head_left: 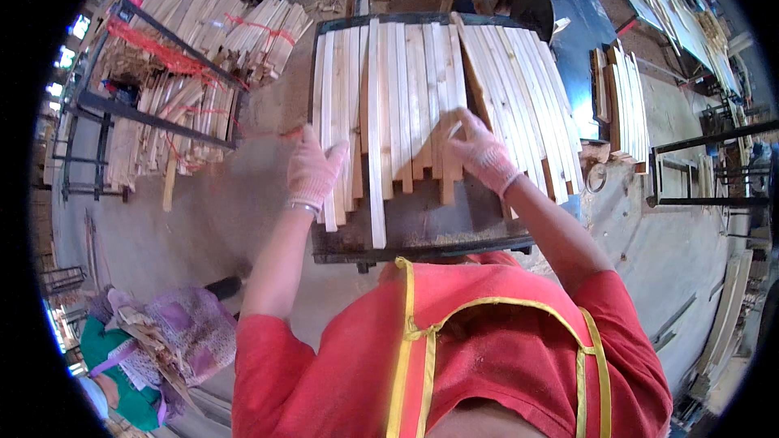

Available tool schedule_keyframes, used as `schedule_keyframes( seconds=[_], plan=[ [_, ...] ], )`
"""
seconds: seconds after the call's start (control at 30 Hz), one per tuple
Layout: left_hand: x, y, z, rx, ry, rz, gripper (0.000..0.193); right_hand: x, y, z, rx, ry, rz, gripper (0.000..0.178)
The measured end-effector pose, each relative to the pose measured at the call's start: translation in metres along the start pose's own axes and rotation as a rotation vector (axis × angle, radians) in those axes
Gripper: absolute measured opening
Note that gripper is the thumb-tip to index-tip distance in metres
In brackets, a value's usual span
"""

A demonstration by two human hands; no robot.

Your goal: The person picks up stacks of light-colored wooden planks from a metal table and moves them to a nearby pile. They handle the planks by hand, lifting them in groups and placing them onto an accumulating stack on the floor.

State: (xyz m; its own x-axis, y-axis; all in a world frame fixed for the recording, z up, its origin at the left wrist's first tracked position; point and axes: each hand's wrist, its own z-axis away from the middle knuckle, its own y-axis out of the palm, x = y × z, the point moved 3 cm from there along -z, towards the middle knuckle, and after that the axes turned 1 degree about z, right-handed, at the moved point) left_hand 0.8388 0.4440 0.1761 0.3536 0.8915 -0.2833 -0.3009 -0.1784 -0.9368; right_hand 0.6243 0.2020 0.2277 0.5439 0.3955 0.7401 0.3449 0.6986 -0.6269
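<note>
Pale wooden strips (398, 97) lie side by side on a dark metal table (422, 231), their near ends uneven. One strip (376, 195) sticks out further toward me than its neighbours. My left hand (315, 169), in a pale pink knit glove, rests at the left edge of the row, thumb apart from the fingers and over the outermost strips. My right hand (484, 152), gloved alike, bends over the middle of the row, its fingers curled onto a strip there. A tilted strip (473, 73) with a darker side leaves a gap beside the right-hand group.
Bundled strips (187, 49) fill a metal rack at the left. More strips (626, 113) stand right of the table, near a blue machine surface (568, 16). A metal frame (706, 201) is at far right. A person in purple and green (162, 349) carries wood at lower left.
</note>
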Motion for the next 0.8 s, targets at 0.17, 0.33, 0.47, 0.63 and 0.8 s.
schedule_keyframes(
  seconds=[0.17, 0.33, 0.47, 0.63, 0.8],
  plan=[
    [-0.045, -0.036, 0.023, -0.227, 0.209, -0.108, 0.092, -0.078, -0.058, 0.022, -0.030, -0.089, -0.369, 0.081],
    [-0.102, 0.021, 0.053, -0.264, 0.581, -0.306, 0.072, -0.160, -0.155, 0.010, -0.265, -0.162, -0.388, 0.073],
    [-0.142, 0.012, 0.066, -0.192, 0.448, -0.309, 0.062, -0.226, -0.184, -0.006, -0.181, -0.003, 0.032, 0.075],
    [-0.253, 0.049, 0.109, 0.195, 0.166, 0.186, 0.075, -0.209, -0.217, -0.036, 0.030, 0.198, 0.326, 0.082],
    [-0.291, 0.133, 0.064, 0.274, -0.321, 0.729, 0.081, -0.210, -0.207, -0.080, 0.228, 0.224, 0.251, 0.072]
  ],
)
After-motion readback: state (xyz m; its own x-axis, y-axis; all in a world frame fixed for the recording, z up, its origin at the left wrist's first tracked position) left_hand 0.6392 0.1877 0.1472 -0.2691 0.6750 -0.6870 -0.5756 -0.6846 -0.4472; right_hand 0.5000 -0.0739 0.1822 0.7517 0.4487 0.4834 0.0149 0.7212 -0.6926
